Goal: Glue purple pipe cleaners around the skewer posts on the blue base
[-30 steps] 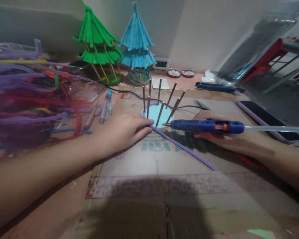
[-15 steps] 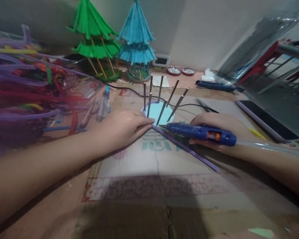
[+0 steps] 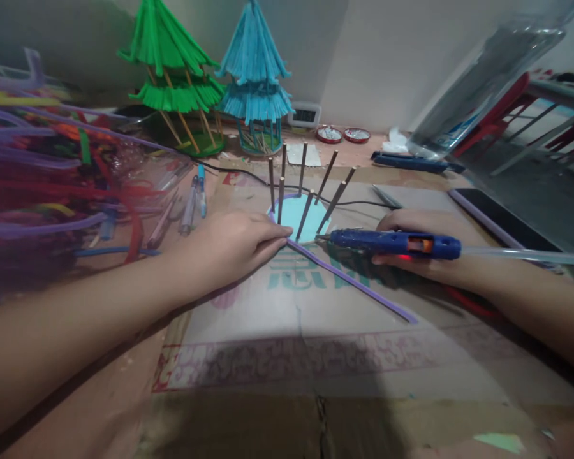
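A light blue round base [image 3: 291,213] lies on the printed cardboard [image 3: 249,363], with several brown sticks [image 3: 305,213] standing up around its edge. My left hand [image 3: 242,245] pinches a purple pipe cleaner [image 3: 354,281] against the near left side of the base. The strip follows the base's far left rim, and its loose end stretches toward the lower right. My right hand [image 3: 421,245] is closed around a blue hot glue gun [image 3: 395,243], a clear glue stick coming out of its back. The gun's nozzle is at the base's near right edge.
Behind stand a green tiered model [image 3: 176,83] and a blue one [image 3: 256,83]. Tangled pipe cleaners [image 3: 43,172] fill the left, beside several pens [image 3: 189,207]. A phone [image 3: 502,220] and tilted plastic bottle [image 3: 483,95] are at right. A black cord [image 3: 239,170] runs behind the base.
The glue gun has moved slightly right along the base's near edge, and a red glow now shows beneath it. My left hand keeps its pinch on the purple strip.
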Demonstrator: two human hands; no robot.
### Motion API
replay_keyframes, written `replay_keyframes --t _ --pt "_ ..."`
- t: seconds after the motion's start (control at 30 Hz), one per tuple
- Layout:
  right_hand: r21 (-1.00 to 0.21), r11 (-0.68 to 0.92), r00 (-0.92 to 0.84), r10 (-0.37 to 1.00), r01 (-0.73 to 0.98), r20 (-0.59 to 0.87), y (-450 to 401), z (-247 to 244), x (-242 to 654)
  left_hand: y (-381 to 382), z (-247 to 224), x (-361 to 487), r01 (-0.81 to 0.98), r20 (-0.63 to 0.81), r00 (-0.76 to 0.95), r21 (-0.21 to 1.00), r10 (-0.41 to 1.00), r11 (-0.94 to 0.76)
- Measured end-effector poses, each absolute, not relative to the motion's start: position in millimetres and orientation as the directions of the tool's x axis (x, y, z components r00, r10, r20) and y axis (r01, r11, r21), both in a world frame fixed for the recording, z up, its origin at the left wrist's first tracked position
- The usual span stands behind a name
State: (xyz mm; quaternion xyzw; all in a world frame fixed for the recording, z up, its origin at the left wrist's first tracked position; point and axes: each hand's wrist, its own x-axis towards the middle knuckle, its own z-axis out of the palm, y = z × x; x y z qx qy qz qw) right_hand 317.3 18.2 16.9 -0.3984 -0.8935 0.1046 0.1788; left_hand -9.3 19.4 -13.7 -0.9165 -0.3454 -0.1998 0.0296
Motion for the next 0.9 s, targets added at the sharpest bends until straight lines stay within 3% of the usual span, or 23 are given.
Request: replay_keyframes --t 0.17,0.53,0.9 --pt "-0.373 0.578 -0.543 0.814 0.726 0.204 12 22 312 19 -11 -9 0.652 0.382 0.681 0.073 0.625 -0.755" --pt "-0.295 0.619 -0.572 0.786 0.728 0.237 23 14 321 18 -13 -11 0.675 0.353 0.666 0.09 0.657 -0.732" --pt "-0.325 0.567 -0.523 0.824 0.757 0.219 13 20 313 18 -13 -11 0.669 0.367 0.673 0.07 0.642 -0.74"
